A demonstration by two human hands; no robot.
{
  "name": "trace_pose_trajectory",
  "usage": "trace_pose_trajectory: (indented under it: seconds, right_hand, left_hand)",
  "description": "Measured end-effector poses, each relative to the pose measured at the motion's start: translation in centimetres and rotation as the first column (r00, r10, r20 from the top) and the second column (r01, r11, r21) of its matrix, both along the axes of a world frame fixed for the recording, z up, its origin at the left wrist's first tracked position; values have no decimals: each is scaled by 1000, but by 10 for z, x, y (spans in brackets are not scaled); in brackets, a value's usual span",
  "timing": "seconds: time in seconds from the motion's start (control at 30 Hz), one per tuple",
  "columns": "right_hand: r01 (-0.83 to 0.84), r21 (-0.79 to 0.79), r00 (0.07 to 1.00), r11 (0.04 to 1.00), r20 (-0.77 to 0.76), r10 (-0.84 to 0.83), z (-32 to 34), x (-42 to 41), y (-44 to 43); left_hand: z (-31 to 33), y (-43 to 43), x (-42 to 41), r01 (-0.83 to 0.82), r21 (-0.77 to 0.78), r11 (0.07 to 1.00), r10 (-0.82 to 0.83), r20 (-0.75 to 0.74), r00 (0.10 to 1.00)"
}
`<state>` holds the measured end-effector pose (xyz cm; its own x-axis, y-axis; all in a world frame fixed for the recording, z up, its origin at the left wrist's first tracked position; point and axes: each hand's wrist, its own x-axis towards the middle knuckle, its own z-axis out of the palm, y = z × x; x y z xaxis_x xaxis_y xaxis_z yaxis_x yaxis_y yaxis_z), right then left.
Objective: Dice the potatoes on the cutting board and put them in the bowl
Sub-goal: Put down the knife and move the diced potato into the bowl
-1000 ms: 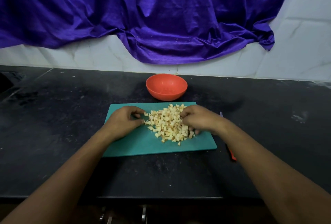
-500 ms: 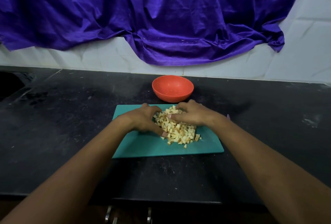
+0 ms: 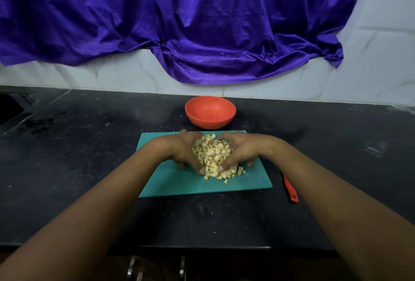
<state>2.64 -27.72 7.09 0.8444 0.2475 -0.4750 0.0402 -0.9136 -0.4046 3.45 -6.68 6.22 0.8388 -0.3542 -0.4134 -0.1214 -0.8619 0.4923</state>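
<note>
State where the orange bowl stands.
Head view: the orange bowl sits mid-frame on the black counter, just behind the teal cutting board, below the purple cloth.

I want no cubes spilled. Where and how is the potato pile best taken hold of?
Probably at its base, from both sides at once: the potato pile is loose cubes heaped on the flat board, so it must be cupped, not pinched. The left hand and right hand flank it so; stray cubes lie nearest the person.
</note>
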Motion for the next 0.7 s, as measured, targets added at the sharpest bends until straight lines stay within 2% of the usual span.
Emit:
trace_pose_trajectory:
  seconds: [0.13,0.23,0.43,0.53,0.7]
  right_hand:
    - [35,105,999,994,-13,-34,-2,-2,19]
    - [147,239,989,960,-33,-144,-3,-3,23]
    - [378,508,925,774,-162,-345,0,-4,23]
    - [433,556,899,709,-214,-382,10,1,21]
    - [471,558,882,684,-308,-356,29,14,16]
  left_hand:
    - [2,-13,-1,-25,-76,997,25,-3,1000]
    - [0,-16,0,-75,-165,984,72,-23,997]
    - [4,-19,1,-206,-396,895,166,-132,977]
    - [12,-19,8,-237,-456,858,164,-194,967]
    - [32,-20,25,-299,-467,832,170,-298,939]
